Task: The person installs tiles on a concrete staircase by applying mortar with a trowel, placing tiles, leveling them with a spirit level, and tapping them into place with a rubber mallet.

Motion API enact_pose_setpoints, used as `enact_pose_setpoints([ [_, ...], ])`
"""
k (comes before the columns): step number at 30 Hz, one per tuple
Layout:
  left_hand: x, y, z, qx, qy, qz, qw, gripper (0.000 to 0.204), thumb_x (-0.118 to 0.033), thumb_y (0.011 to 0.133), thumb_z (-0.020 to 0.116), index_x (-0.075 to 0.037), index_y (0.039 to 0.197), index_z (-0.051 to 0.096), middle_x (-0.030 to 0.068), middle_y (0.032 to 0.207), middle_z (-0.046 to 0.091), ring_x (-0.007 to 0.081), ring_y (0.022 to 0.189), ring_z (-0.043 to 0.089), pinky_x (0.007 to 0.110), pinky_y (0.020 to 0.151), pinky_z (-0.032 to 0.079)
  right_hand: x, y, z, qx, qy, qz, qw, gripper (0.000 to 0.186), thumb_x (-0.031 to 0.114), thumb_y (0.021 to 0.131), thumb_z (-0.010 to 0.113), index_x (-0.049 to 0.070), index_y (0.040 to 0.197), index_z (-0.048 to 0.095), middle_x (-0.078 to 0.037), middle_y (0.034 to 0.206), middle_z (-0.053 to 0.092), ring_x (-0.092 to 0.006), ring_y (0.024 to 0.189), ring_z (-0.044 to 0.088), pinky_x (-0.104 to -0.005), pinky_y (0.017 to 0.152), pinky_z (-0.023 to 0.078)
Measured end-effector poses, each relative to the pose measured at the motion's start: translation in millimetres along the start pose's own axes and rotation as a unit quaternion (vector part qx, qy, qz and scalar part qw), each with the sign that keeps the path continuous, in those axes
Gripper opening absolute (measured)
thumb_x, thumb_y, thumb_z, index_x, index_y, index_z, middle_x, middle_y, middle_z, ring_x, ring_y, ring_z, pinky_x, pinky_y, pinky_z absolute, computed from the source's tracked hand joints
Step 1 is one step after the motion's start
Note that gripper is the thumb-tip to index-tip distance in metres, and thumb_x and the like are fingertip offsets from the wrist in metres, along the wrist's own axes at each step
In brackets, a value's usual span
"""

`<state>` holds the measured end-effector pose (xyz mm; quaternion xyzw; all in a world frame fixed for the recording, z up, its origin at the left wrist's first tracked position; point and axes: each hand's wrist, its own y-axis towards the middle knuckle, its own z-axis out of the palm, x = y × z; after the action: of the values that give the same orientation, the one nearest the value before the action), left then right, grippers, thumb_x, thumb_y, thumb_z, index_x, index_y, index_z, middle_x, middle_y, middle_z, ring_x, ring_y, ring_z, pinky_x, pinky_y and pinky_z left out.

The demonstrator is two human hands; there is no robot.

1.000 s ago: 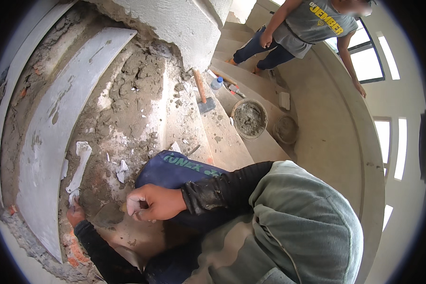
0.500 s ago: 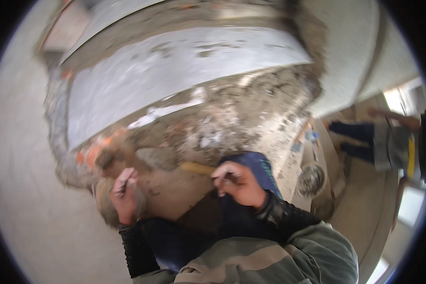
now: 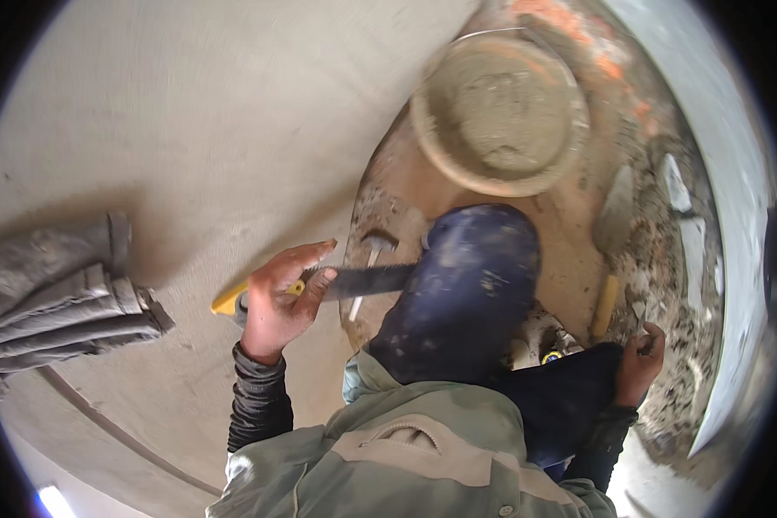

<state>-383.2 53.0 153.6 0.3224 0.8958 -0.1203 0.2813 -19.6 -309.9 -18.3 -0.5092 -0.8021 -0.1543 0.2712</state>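
Observation:
My left hand has its fingers extended over a saw with a yellow handle and a dark toothed blade. The blade runs toward my dark blue knee, and a small hammer lies by it. My right hand is at the lower right with curled fingers; what they hold, if anything, cannot be made out. Above it lies a trowel with a yellow handle.
A round bucket of wet mortar stands ahead. Folded grey cloth hangs at left on the pale wall. At right, broken white pieces lie on rough mortar beside a long light slab.
My view has swung left, bringing the bucket, saw and cloth into view; the other person is out of view. My left hand has moved to the saw, fingers extended.

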Motion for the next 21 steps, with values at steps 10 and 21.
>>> enact_pose_setpoints([
  [10, 25, -36, -10, 0.08, 0.398, -0.073, 0.911, 0.073, -0.017, 0.064, 0.087, -0.009, 0.131, 0.061, 0.0052, 0.13, 0.058, 0.0256, 0.125, 0.05, 0.039, 0.102, 0.041, -3, 31, 29, 0.083, -0.008, -0.016, 0.996, 0.038, 0.004, 0.086, 0.067, 0.004, 0.123, 0.06, -0.009, 0.099, 0.063, -0.0204, 0.082, 0.062, -0.0327, 0.07, 0.051],
  [21, 33, -24, -22, 0.123, 0.349, -0.089, 0.925, 0.068, -0.007, 0.053, 0.089, -0.007, 0.114, 0.059, 0.0125, 0.087, 0.064, 0.0354, 0.085, 0.066, 0.045, 0.074, 0.051, 83, 3, 7, 0.034, 0.193, -0.137, 0.971, 0.027, 0.003, 0.088, 0.068, 0.004, 0.115, 0.063, -0.003, 0.093, 0.057, -0.0107, 0.075, 0.051, -0.0259, 0.068, 0.045],
])
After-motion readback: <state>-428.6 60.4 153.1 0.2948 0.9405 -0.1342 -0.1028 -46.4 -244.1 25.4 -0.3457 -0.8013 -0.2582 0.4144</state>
